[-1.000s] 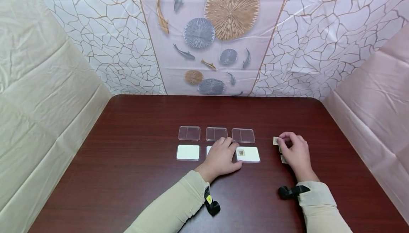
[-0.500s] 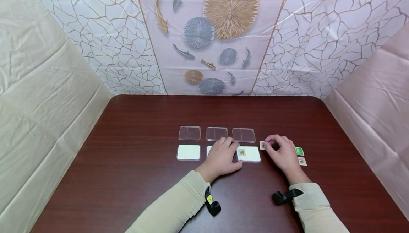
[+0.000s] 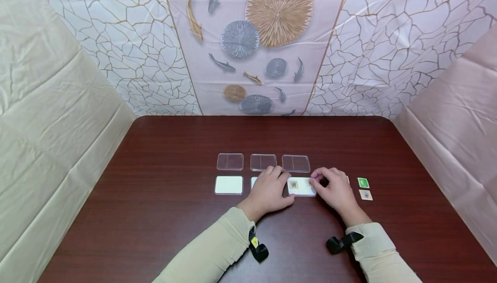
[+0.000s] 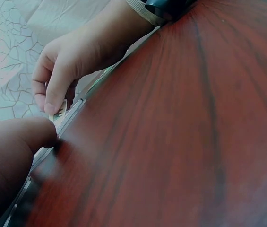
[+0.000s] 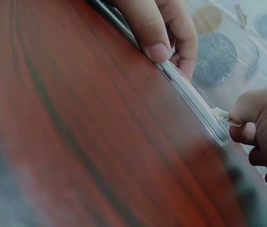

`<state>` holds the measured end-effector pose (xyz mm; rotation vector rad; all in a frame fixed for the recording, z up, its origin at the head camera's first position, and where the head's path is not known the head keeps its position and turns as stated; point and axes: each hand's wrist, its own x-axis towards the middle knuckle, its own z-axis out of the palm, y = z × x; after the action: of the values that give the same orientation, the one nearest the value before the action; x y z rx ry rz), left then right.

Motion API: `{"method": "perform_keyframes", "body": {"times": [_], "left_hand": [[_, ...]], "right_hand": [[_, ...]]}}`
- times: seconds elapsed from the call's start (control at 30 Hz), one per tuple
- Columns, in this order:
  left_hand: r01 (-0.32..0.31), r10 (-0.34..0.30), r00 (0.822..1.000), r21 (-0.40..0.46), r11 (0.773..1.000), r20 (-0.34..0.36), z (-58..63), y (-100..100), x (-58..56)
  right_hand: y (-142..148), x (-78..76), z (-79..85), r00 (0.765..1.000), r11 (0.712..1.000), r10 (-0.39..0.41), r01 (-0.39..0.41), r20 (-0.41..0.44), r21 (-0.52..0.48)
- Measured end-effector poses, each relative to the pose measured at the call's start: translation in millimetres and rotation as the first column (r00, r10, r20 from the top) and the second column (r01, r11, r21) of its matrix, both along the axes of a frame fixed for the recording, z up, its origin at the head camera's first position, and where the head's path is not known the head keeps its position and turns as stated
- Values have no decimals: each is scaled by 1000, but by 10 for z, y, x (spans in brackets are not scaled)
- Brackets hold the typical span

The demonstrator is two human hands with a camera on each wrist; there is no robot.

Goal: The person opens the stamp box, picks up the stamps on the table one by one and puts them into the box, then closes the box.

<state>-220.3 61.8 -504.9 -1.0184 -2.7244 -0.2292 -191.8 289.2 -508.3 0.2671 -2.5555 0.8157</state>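
My left hand [image 3: 269,189] spans the left end of a shallow clear case with a white insert [image 3: 302,193], thumb at its near edge and fingers at its far edge. One small stamp with a dark picture [image 3: 294,184] lies on the left part of the insert. Between thumb and forefinger my right hand [image 3: 335,190] pinches a second stamp [image 5: 224,116] by its edge, over the right end of the insert. The left wrist view also shows this stamp [image 4: 59,113], tilted. Part of the case is hidden under my left hand.
To the left lies a similar white case [image 3: 229,185]; another is mostly covered by my left hand. Behind them, three clear lids [image 3: 230,161] form a row. Right of my right hand are a green stamp [image 3: 363,183] and a pale stamp [image 3: 366,195].
My right hand has carried the pinched stamp leftward from the loose stamps to above the right end of the white insert. My left hand has stayed in place.
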Motion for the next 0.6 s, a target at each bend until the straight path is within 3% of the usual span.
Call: {"method": "perform_keyframes", "body": {"times": [0.2, 0.6], "left_hand": [[1, -1, 1000, 1, 1000, 2, 16, -2, 15], [3, -3, 1000, 6, 1000, -3, 5, 2, 6]], "right_hand": [[-34, 3, 10, 999, 994, 24, -21, -29, 106], [-52, -2, 20, 999, 979, 30, -23, -33, 204]]}}
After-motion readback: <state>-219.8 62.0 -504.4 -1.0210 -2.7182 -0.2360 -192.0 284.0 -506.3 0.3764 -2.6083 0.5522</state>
